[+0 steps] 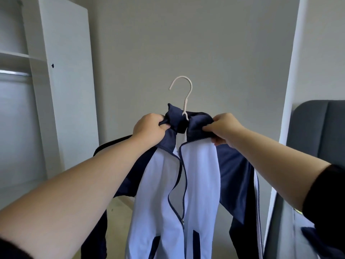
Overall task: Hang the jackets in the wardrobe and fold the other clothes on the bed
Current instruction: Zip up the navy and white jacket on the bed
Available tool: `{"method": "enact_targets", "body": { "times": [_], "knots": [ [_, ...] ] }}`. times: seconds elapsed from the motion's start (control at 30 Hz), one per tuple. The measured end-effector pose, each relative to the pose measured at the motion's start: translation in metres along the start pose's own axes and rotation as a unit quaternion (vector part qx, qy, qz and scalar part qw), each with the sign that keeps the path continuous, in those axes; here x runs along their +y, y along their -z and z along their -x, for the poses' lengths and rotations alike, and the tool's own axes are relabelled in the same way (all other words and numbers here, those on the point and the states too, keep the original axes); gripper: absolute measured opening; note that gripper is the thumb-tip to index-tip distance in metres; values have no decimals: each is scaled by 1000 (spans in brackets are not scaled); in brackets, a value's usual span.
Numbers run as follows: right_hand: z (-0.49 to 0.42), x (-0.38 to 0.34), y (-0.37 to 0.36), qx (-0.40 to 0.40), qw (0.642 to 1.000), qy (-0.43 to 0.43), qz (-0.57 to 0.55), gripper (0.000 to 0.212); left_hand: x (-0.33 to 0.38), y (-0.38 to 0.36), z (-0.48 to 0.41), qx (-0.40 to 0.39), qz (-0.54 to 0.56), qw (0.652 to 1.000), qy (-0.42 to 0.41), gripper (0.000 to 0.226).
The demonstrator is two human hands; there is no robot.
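A white and navy zip jacket [197, 184] hangs in front of me on a white hanger [183, 94], whose hook sticks up above the collar. My left hand [149, 129] grips the left side of the navy collar. My right hand [224, 128] pinches the right side of the collar. The zip is partly open at the top. The open wardrobe [56, 81] stands at the left, with its metal rail [13, 72] under a shelf.
A grey wall fills the middle. The wardrobe's white door [65, 53] stands open at the left. A dark grey padded headboard [317, 128] is at the right, behind a white panel edge [287, 109]. More navy and white cloth [317, 238] lies at the lower right.
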State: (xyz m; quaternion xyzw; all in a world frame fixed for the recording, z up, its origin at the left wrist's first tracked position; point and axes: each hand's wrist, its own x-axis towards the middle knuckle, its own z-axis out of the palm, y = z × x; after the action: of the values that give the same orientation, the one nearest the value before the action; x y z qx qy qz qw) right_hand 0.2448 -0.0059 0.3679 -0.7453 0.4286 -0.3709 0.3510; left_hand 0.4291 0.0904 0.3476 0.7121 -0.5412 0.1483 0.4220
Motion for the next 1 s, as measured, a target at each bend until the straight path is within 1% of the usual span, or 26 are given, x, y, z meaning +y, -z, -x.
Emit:
{"method": "enact_targets", "body": {
  "times": [0.03,0.07,0.1,0.13,0.17,0.2,0.23,0.27,0.3,0.33,0.37,0.4,0.47,0.53,0.57,0.6,0.67,0.7,0.73,0.77,0.8,0.83,0.87,0.9,0.97,1.0],
  "knots": [
    [-2,4,1,10,998,11,56,13,-1,0,1,2,3,1000,1,34],
    [-1,8,3,19,992,19,126,13,-2,-1,2,2,8,1000,4,35],
    [-1,12,6,27,976,34,213,11,-4,-1,3,-1,14,1000,8,36],
    [1,14,8,37,951,62,301,12,-6,-1,4,-5,24,1000,11,36],
    [2,18,10,54,925,104,361,31,-7,-1,6,-12,34,999,12,35],
    [4,20,9,60,909,164,378,50,-8,-2,7,-19,42,999,11,35],
    [7,21,8,36,914,213,344,56,-9,-2,7,-27,49,998,7,34],
    [9,20,5,1,923,254,289,45,-9,-3,6,-33,58,998,5,33],
    [11,20,2,-30,935,253,246,22,-8,-3,6,-38,66,997,5,32],
    [10,20,-1,-41,943,238,227,7,-8,-4,5,-44,75,996,5,34],
    [7,23,-3,-34,950,219,219,22,-8,-4,5,-53,90,995,9,38],
    [5,26,-5,-18,954,203,218,29,-9,-4,6,-66,108,992,18,43],
    [1,32,-5,37,959,184,212,31,-10,-1,8,-92,148,984,46,48],
    [-1,40,-5,83,961,171,200,35,-10,7,10,-82,213,971,77,36],
    [-3,44,-3,102,962,158,197,35,-10,11,9,-51,279,952,111,29],
    [-4,48,-2,121,961,156,193,34,-9,15,8,-16,370,914,168,25],
    [-6,52,0,161,958,156,180,31,-7,18,7,9,560,775,293,23],
    [-6,53,1,175,957,152,171,31,-7,16,9,5,589,736,334,23],
    [-6,54,2,182,957,151,166,32,-8,11,11,-7,562,746,358,20],
    [-7,55,3,183,958,150,160,33,-11,5,14,-10,482,798,362,17],
    [-7,56,4,179,959,150,162,33,-16,-1,17,7,376,861,342,17],
    [-6,58,4,174,959,147,167,34,-19,-5,20,33,269,916,297,23],
    [-6,60,3,173,957,150,176,34,-20,-8,21,54,194,951,232,32],
    [-5,62,2,173,955,154,184,34,-19,-8,22,52,171,966,185,40],
    [-3,66,-2,175,952,162,193,29,-13,-9,20,-10,145,978,146,46],
    [-3,67,-4,176,950,167,194,25,-12,-11,17,-49,79,986,135,47]
  ]
}}
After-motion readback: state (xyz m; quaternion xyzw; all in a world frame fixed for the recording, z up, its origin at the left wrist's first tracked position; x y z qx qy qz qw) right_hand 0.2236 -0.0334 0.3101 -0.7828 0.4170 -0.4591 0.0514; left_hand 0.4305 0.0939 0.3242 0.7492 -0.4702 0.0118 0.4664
